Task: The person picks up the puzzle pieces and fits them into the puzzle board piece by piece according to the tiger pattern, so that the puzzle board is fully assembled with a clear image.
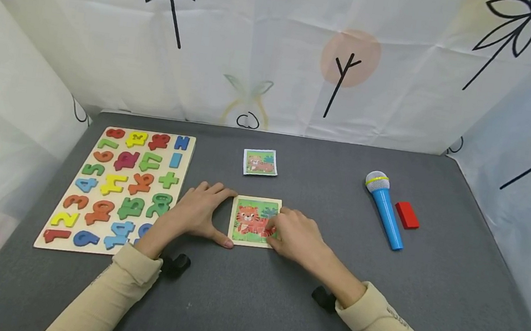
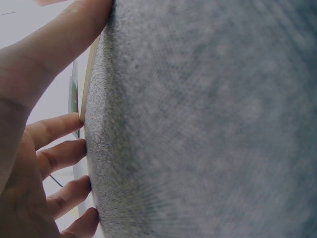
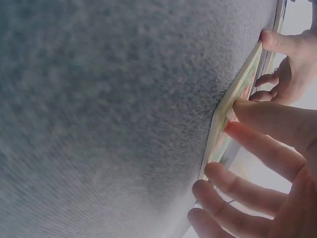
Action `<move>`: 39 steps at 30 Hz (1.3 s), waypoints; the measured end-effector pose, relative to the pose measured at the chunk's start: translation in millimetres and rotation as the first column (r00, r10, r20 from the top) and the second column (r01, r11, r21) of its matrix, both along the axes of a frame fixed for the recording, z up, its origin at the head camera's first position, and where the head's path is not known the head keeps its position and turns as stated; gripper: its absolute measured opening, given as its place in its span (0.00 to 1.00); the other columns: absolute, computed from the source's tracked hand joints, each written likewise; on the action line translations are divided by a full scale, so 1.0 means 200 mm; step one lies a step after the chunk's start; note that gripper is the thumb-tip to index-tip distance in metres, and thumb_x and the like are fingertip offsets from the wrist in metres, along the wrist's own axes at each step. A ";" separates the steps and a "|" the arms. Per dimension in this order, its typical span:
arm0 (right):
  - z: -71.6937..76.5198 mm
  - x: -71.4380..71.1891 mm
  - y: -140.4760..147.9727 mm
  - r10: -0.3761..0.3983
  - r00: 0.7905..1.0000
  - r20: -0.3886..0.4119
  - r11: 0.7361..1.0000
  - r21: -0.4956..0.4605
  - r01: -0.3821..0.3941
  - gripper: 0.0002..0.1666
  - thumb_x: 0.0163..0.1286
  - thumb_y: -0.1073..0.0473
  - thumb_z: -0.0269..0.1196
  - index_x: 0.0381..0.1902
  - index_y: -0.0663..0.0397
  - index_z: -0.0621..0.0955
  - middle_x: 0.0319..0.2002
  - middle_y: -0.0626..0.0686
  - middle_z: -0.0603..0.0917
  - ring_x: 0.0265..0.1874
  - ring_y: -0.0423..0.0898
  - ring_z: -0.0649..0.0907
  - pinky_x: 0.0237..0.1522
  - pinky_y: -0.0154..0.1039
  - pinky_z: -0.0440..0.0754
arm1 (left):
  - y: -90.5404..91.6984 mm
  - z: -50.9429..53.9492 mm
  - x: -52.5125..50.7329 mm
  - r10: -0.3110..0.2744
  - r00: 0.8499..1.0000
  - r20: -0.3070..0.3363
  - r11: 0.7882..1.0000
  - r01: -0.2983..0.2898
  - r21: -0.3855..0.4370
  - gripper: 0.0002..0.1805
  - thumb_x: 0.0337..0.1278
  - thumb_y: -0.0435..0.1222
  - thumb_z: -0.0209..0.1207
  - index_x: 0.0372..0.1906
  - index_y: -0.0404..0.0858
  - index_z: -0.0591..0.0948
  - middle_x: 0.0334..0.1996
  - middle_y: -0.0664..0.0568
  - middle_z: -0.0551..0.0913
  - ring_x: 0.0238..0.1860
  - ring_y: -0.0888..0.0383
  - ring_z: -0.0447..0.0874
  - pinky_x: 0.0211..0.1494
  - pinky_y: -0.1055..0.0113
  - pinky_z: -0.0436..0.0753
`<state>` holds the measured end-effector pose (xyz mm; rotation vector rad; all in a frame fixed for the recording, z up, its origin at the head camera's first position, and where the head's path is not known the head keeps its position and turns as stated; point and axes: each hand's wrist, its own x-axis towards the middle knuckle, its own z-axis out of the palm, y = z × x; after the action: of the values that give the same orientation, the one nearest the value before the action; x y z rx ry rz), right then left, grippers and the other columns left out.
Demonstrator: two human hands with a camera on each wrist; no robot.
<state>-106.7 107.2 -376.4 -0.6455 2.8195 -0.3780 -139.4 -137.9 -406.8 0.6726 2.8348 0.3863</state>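
Note:
A small square wooden jigsaw puzzle (image 1: 252, 244) with an orange tiger on green lies in the middle of the grey table. My left hand (image 1: 199, 210) is spread at its left side, the thumb at the near corner and the index finger by the far corner. Thumb and index finger of my right hand (image 1: 297, 236) come together over the tiger's right part and pinch at a puzzle piece (image 1: 268, 233), mostly covered by the fingers. In the right wrist view the right hand's other fingers (image 3: 237, 188) lie loosely bent along the board's edge.
To the left lies a wooden number and letter board (image 1: 133, 193), close to the left forearm. A small tiger picture card (image 1: 260, 162) is behind the puzzle. At the right are a blue toy microphone (image 1: 387, 214) and a red block (image 1: 407, 215). White printed cloth (image 1: 280, 50) surrounds the table.

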 end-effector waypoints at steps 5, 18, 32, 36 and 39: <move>0.00 0.00 -0.01 -0.025 1.000 0.013 1.000 0.001 0.025 0.05 0.64 0.57 0.73 0.38 0.49 0.92 0.36 0.52 0.83 0.28 0.45 0.76 0.26 0.44 0.78 | 0.00 0.00 0.00 0.001 1.000 0.007 1.000 -0.001 -0.001 0.61 0.27 0.69 0.77 0.73 0.47 0.71 0.64 0.47 0.77 0.56 0.44 0.73 0.55 0.45 0.76; 0.00 0.01 -0.04 -0.018 1.000 0.014 1.000 0.000 0.018 0.04 0.67 0.57 0.71 0.32 0.49 0.91 0.35 0.53 0.79 0.27 0.47 0.74 0.25 0.44 0.75 | 0.00 0.00 0.00 -0.001 1.000 -0.001 1.000 0.001 -0.005 0.61 0.26 0.69 0.77 0.73 0.47 0.72 0.63 0.46 0.77 0.55 0.44 0.73 0.54 0.46 0.77; -0.02 0.01 0.00 -0.070 0.997 -0.032 0.998 -0.005 0.070 0.12 0.60 0.51 0.77 0.38 0.50 0.91 0.36 0.52 0.83 0.28 0.45 0.77 0.26 0.44 0.78 | 0.00 0.00 0.00 -0.002 1.000 0.019 1.000 0.002 -0.002 0.61 0.27 0.69 0.77 0.73 0.46 0.71 0.64 0.46 0.76 0.56 0.44 0.73 0.55 0.46 0.76; -0.03 0.01 0.00 -0.056 0.998 0.003 0.998 0.000 0.056 0.09 0.62 0.52 0.75 0.36 0.49 0.91 0.35 0.51 0.82 0.28 0.45 0.76 0.26 0.44 0.78 | 0.00 0.00 0.00 -0.001 1.000 0.019 1.000 0.001 0.005 0.61 0.27 0.69 0.77 0.73 0.47 0.71 0.64 0.46 0.76 0.56 0.44 0.73 0.55 0.45 0.76; -0.03 0.00 0.00 -0.045 0.999 0.018 0.999 0.007 0.044 0.08 0.63 0.52 0.75 0.36 0.49 0.90 0.34 0.51 0.81 0.27 0.45 0.76 0.26 0.43 0.77 | 0.00 0.00 0.00 -0.001 1.000 0.013 1.000 0.001 0.005 0.61 0.28 0.69 0.77 0.73 0.46 0.71 0.64 0.46 0.76 0.56 0.44 0.73 0.56 0.44 0.76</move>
<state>-107.0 106.6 -381.5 -0.5760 2.8207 -0.3804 -138.8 -137.3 -406.0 0.6696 2.8217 0.3957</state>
